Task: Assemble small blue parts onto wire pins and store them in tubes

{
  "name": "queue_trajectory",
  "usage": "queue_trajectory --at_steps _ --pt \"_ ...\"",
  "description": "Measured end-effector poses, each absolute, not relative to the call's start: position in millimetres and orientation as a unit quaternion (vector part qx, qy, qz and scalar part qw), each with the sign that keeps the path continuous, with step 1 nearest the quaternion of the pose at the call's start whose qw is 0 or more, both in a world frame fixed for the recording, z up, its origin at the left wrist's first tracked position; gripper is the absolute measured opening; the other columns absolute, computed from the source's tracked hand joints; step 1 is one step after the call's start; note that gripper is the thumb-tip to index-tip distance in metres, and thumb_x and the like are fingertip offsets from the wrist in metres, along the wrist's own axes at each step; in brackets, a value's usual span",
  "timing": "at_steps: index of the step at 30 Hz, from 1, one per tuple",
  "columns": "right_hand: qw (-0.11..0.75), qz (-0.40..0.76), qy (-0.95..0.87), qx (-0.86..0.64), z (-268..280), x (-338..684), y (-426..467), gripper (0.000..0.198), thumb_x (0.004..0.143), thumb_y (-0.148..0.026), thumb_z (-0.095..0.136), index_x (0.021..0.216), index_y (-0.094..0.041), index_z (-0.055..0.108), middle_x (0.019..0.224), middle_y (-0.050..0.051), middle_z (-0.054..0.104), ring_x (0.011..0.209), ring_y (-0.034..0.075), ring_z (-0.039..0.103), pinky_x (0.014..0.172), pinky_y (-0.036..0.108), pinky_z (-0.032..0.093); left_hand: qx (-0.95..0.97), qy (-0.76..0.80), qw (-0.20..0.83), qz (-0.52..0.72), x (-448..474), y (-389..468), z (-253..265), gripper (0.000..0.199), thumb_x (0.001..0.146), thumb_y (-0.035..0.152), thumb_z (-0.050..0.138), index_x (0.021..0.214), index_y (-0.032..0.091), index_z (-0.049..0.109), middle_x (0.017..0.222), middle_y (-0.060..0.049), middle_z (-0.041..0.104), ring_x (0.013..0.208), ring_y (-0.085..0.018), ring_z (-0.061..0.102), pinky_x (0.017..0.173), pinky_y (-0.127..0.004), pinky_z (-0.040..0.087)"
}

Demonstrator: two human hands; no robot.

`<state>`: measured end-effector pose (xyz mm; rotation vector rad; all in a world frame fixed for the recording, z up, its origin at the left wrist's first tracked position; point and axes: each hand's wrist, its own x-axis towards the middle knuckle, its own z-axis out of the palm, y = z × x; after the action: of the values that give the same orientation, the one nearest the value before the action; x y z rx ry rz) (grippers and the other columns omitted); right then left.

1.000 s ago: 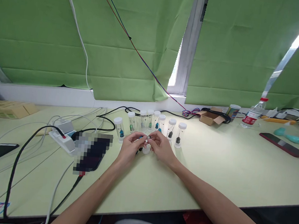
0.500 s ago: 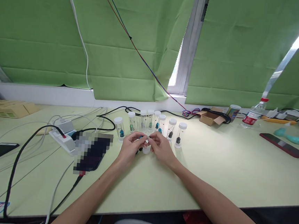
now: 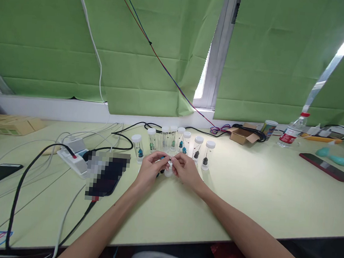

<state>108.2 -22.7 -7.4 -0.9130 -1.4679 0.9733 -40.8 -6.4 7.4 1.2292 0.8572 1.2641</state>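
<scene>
forearms (image 3: pixel 236 217) angled inward, left hand (image 3: pixel 150 169) near right hand (image 3: pixel 188 173), fingers (image 3: pixel 178 162) bent, thumbs pinching

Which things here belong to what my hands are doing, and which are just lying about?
Apparently in the job:
white-capped tubes, near left hand and right hand
whatever they may hold, too small to tell

Lying about:
water bottle
cardboard box
power strip

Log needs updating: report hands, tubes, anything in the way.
Left hand and right hand nearly meeting, pinching tiny item, too small to identify. White-capped clear tubes standing beyond. Hands partly hide some.
</scene>
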Motion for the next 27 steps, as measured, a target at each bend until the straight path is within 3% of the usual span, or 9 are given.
queue_trajectory --at_steps 16,27 --pt "0.546 0.412 -0.618 -0.389 -5.1 107.4 -23.4 0.036 0.088 -0.053 0.054 0.075 -0.020 0.051 0.059 -0.003 0.054 0.049 0.011 0.050 0.049 0.024 0.041 0.534 0.364 0.537 0.543 -41.1 -4.3 4.4 0.023 0.067 0.034 0.081 0.077 0.016 0.069 0.066 -0.001 0.060 0.057 -0.011 0.055 0.060 -0.025 0.045" --pt "0.557 0.349 -0.640 -0.397 -4.9 107.0 -25.2 0.026 0.088 -0.046 0.056 0.083 -0.020 0.055 0.067 -0.001 0.058 0.056 0.012 0.052 0.053 0.025 0.041 0.507 0.362 0.560 0.546 -38.9 -8.2 9.4 0.027 0.066 0.037 0.082 0.077 0.016 0.068 0.061 0.000 0.061 0.055 -0.011 0.055 0.062 -0.026 0.046"
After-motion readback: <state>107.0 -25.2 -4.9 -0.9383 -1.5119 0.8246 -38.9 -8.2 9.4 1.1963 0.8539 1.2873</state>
